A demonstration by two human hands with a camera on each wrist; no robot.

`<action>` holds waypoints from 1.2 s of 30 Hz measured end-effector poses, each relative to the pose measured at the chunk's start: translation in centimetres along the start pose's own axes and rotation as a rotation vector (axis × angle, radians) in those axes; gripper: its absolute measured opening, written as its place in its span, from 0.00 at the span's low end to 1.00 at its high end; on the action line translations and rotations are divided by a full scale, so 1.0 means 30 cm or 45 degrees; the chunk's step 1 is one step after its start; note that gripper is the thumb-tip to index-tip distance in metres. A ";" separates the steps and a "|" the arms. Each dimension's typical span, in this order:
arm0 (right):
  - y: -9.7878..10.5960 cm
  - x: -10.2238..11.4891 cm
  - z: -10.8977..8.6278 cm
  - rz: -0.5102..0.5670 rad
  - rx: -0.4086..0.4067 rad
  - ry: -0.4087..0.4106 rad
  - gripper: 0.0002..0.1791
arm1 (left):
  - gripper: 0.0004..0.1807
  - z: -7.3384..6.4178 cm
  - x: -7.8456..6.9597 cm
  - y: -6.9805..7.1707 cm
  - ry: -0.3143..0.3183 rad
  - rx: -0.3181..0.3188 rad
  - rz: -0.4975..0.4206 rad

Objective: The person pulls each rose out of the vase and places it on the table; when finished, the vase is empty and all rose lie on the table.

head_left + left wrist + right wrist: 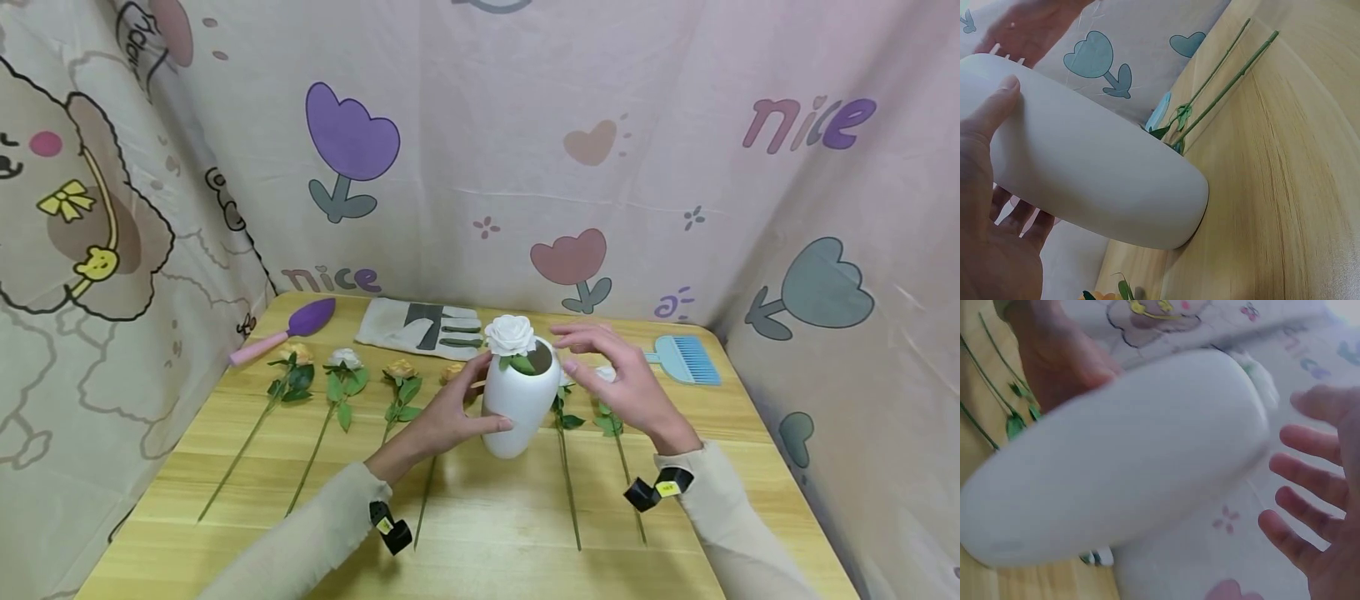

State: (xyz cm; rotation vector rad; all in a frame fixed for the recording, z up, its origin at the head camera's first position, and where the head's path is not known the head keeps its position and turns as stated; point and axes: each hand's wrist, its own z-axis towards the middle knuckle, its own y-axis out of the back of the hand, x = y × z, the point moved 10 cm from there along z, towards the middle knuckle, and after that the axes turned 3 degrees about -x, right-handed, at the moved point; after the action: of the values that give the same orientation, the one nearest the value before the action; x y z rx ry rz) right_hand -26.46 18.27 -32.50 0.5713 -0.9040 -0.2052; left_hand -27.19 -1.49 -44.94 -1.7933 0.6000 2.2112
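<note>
A white vase (517,408) stands tilted on the wooden table, its mouth leaning to the right in the head view. One white rose (511,335) is in it, the bloom resting at the left of the rim and the stem hidden inside. My left hand (453,412) grips the vase's side, thumb across the front and fingers behind. My right hand (618,375) is beside the mouth with fingers spread, holding nothing; in the right wrist view its fingers (1304,478) are apart from the vase (1122,456).
Left of the vase lie several artificial roses, yellow and white, including a white one (345,360). More stems (567,483) lie at right. Behind are a purple trowel (311,317), gloves (393,327) and a blue comb-like tool (686,360). A printed curtain (465,167) hangs around the table.
</note>
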 end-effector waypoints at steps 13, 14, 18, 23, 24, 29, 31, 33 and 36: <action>-0.146 0.052 0.023 0.036 0.218 0.073 0.17 | 0.55 -0.001 -0.016 -0.004 -0.024 0.012 0.025; -0.154 0.056 0.025 0.030 0.233 0.093 0.18 | 0.55 -0.001 -0.015 -0.004 -0.023 0.016 0.020; -0.181 0.068 0.028 -0.046 0.266 0.159 0.22 | 0.56 -0.001 -0.009 -0.005 -0.009 0.027 0.005; -0.188 0.078 0.038 -0.074 0.240 0.164 0.20 | 0.55 -0.003 -0.010 -0.004 -0.008 0.027 0.002; -0.182 0.082 0.042 -0.073 0.212 0.164 0.18 | 0.55 -0.004 -0.009 -0.004 -0.008 0.026 0.003; -0.134 0.109 0.066 -0.095 0.033 0.217 0.19 | 0.56 -0.003 -0.007 -0.002 -0.009 0.017 0.008; -0.113 0.122 0.073 -0.107 -0.032 0.242 0.21 | 0.56 -0.001 -0.005 -0.001 -0.016 0.013 0.009; -0.091 0.131 0.077 -0.107 -0.085 0.250 0.23 | 0.56 -0.001 -0.004 0.000 -0.022 0.009 0.013; -0.060 0.134 0.082 -0.046 -0.142 0.219 0.25 | 0.56 -0.001 -0.003 0.000 -0.029 0.007 0.022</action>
State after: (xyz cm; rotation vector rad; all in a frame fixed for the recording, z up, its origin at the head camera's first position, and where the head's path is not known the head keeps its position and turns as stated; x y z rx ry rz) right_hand -25.84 14.23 -29.55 0.4941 -0.7119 -0.2338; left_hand -27.15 -1.50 -44.85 -1.7647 0.6191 2.2356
